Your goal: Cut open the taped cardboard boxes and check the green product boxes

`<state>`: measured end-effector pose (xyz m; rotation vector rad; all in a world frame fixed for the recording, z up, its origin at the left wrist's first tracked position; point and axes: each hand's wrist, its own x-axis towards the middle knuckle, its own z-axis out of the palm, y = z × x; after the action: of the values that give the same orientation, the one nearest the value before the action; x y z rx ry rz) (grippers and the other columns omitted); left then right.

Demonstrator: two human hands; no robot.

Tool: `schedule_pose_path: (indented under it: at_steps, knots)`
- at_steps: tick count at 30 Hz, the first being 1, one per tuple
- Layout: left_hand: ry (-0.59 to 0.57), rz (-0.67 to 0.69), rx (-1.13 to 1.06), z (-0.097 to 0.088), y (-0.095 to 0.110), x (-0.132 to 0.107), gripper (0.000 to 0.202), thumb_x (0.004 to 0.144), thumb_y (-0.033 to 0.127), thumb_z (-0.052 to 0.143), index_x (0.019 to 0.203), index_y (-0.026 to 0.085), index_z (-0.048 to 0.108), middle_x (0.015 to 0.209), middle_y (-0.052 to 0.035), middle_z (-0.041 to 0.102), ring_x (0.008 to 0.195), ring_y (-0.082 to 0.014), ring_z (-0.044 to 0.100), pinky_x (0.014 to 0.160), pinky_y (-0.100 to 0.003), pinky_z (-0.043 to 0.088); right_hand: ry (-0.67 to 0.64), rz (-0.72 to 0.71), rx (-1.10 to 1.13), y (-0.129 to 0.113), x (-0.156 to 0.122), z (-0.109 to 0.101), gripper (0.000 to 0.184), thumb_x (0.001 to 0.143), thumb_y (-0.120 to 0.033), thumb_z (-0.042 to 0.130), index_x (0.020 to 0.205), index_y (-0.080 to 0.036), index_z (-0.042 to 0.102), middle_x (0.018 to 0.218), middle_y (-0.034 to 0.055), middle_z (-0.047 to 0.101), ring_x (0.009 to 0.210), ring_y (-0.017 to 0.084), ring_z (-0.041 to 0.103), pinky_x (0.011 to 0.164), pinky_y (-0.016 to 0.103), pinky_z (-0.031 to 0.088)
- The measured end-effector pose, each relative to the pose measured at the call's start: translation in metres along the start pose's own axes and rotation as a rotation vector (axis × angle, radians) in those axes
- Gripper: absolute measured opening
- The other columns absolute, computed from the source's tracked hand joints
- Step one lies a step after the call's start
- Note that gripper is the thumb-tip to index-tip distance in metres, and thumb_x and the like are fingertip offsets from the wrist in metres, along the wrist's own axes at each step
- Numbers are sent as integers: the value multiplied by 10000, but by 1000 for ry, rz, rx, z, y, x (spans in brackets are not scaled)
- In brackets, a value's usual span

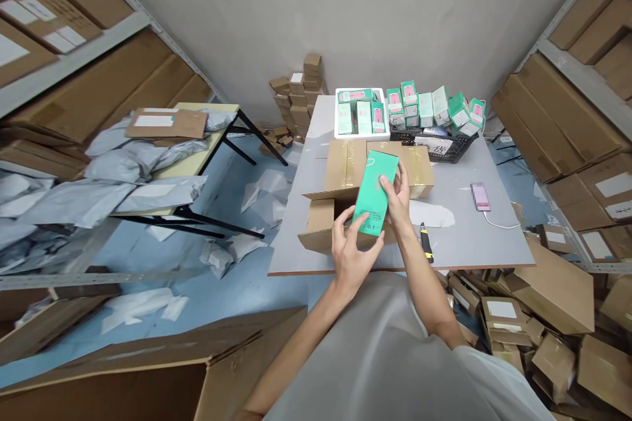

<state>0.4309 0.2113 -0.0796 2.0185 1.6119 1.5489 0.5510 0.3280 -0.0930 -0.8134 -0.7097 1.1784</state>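
We hold one green box (376,191) up above the open carton (320,216), our landmark: our left hand (353,255) is closed round its lower end, our right hand (397,200) clasps its right edge, thumb on the face. Behind the carton stands one white tray (363,137) (four boxes show in it); behind and rightward, one black basket (460,148) with at least six more. Right of the carton lie one knife (426,243) and, farther out, one phone (480,197).
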Motion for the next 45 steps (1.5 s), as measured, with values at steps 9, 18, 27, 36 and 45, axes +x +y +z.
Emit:
schedule_pose_path:
  at_steps: [9, 18, 27, 36, 45]
  knots:
    - [-124, -972, -995, -7, -18, 7, 510, 762, 429, 957, 1194, 273, 736, 1299, -83, 773, 1179, -298, 771, 1005, -469, 674, 23, 12, -54, -1, 6, -18, 928, 841, -748, 885, 1621, -344, 585, 1664, 136, 614, 1560, 300, 597, 1317, 553, 494]
    - [-191, -1274, -1265, -10, -19, 6, 442, 825, 447, 859, 1193, 226, 754, 1258, -94, 824, 1077, -241, 786, 842, -312, 692, 10, 105, -9, -3, 4, -17, 850, 882, -730, 833, 1590, -319, 605, 1479, 93, 753, 1283, 275, 762, 1106, 435, 650]
    - [-184, -1113, -1077, -3, -17, 0, 622, 801, 464, 1013, 1298, 262, 697, 1259, -83, 837, 1161, -273, 811, 1027, -425, 671, 120, -61, -233, -13, 11, -23, 794, 819, -701, 922, 1446, -260, 717, 1281, 108, 823, 1158, 289, 775, 992, 422, 655]
    - [-267, -1264, -1253, 1, -27, 4, 485, 910, 521, 901, 1257, 210, 768, 1351, -127, 818, 1239, -293, 793, 954, -344, 716, 57, -80, -175, -19, 17, -32, 814, 885, -775, 830, 1538, -308, 695, 1501, 118, 741, 1378, 304, 704, 1215, 488, 562]
    - [-400, -1354, -1342, 3, -31, 5, 536, 891, 598, 907, 1272, 232, 816, 1391, -130, 809, 1280, -344, 785, 796, -318, 742, 48, -79, -153, -27, 14, -28, 800, 852, -773, 876, 1466, -279, 734, 1393, 120, 798, 1306, 306, 734, 1188, 485, 585]
